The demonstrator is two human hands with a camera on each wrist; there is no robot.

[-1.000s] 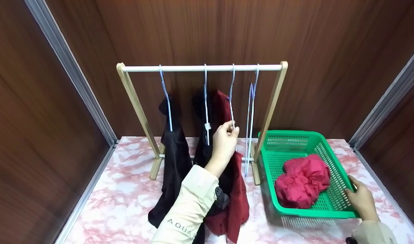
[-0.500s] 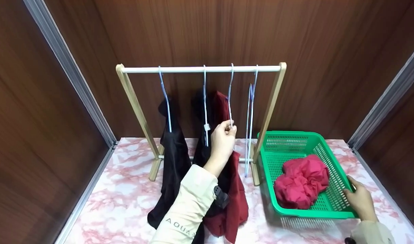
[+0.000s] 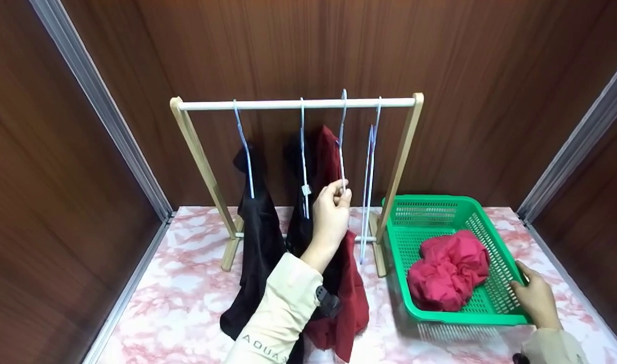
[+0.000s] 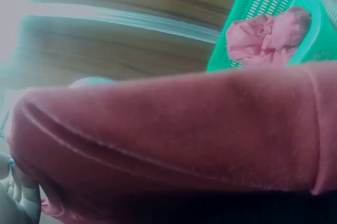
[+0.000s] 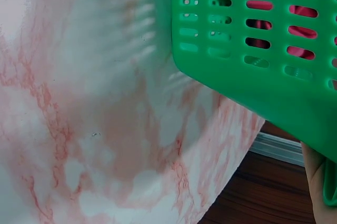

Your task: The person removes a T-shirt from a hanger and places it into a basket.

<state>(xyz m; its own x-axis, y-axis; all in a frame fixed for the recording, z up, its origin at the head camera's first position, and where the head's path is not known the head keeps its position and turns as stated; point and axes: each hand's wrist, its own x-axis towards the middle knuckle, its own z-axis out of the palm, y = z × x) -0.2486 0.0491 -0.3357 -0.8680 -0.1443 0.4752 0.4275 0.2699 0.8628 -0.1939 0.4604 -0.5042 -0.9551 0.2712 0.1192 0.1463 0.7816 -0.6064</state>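
Note:
My left hand [image 3: 332, 212] pinches the lower part of a wire clothes hanger [image 3: 341, 151] that bears a dark red garment [image 3: 356, 298]. The hanger's hook stands slightly above the white rail [image 3: 268, 105]. A sleeve of this garment [image 4: 184, 134] fills much of the left wrist view, with the left hand [image 4: 21, 203] at its lower left corner. On the right, my right hand [image 3: 539, 301] grips the rim of a green plastic basket [image 3: 470, 317], thumb on the inner side. Inside lies a crumpled pinkish-red cloth [image 3: 449, 270].
The wooden clothes rack [image 3: 203, 156] stands on a pink-and-white marbled table [image 3: 151, 303]. A black garment [image 3: 260, 237] hangs at its left, another dark one [image 3: 296, 202] mid-rail. Bare hangers [image 3: 367, 192] hang beside the right post. Brown panels [image 3: 288, 45] enclose the back and sides.
The hook of the hanger in my left hand has risen a little above the rail, and the dark red garment's top has come up with it. My right hand keeps its place on the basket.

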